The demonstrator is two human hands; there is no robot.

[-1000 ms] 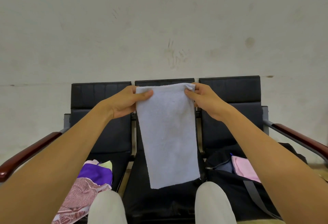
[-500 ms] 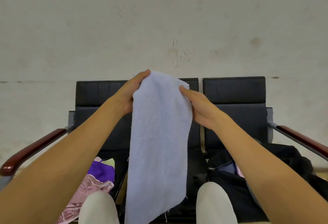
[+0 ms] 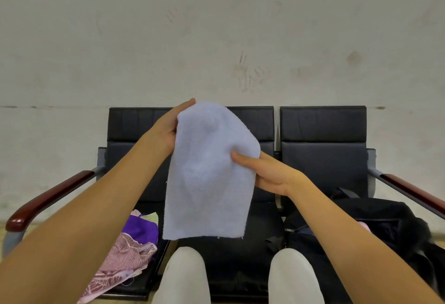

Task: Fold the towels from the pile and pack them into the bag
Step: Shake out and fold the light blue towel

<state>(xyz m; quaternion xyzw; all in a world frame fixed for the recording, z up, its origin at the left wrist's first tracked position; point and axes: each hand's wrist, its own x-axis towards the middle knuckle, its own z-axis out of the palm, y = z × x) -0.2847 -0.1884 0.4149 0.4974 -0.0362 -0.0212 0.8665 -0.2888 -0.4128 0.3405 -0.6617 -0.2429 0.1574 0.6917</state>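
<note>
Light blue towel (image 3: 207, 173), a second earlier hung full length from both top corners, was now doubled, held mid-air above centre bench (image 3: 231, 262) seat. Left hand (image 3: 168, 130) gripped fold top; right hand (image 3: 262, 171) pinched right edge. Pile (image 3: 125, 250) lay near-left, black bag (image 3: 375, 229) near-right. Judged: fold underway, packing next.

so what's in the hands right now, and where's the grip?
The light blue towel, held up in the air. The left hand holds its top left edge; the right hand pinches its right edge partway down.
</note>
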